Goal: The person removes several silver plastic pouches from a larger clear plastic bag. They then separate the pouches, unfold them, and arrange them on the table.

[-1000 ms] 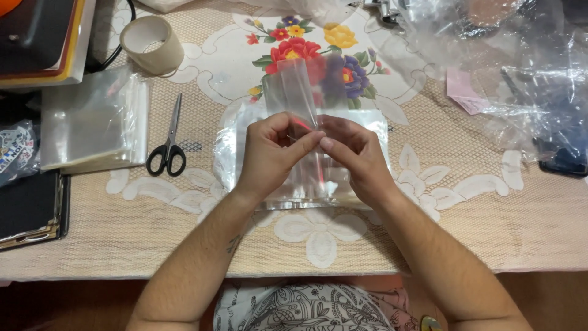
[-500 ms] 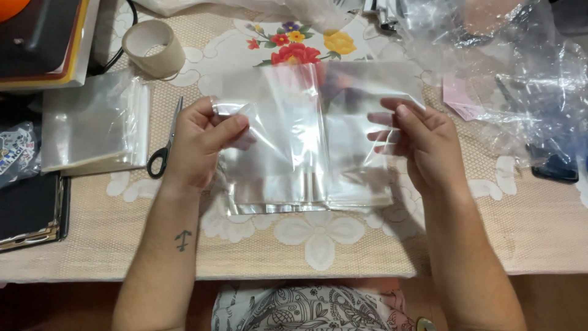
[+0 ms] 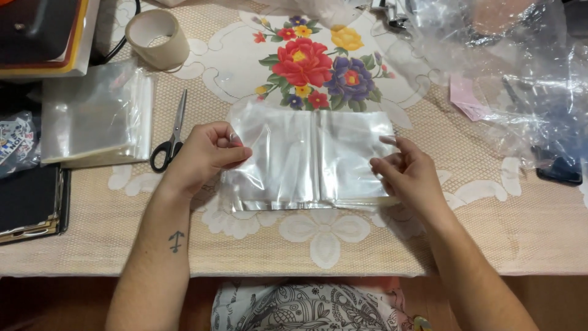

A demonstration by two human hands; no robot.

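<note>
While both hands work at the middle of the beige lace-patterned tablecloth [image 3: 343, 257], a clear, glossy plastic sleeve [image 3: 309, 156] lies spread flat on it, just below the printed bouquet of red, yellow and purple flowers [image 3: 315, 64]. A vertical crease divides the sleeve into 2 panels; whether it holds anything cannot be told. The left hand [image 3: 202, 153] pinches the sleeve's left edge between thumb and curled fingers. The right hand [image 3: 407, 171] has its fingers loosely bent, tips touching the right edge; a firm grip cannot be confirmed.

To the left, a stack of clear rectangular plastic bags [image 3: 95, 116] lies flat. Black-handled steel scissors [image 3: 170, 138] rest between that stack and the left hand, blades pointing away from the person. A cream-coloured roll of tape [image 3: 156, 37] stands near the far left edge. Crumpled transparent film [image 3: 520, 73] is heaped at the far right, partly over a pink paper slip [image 3: 465, 101].
</note>
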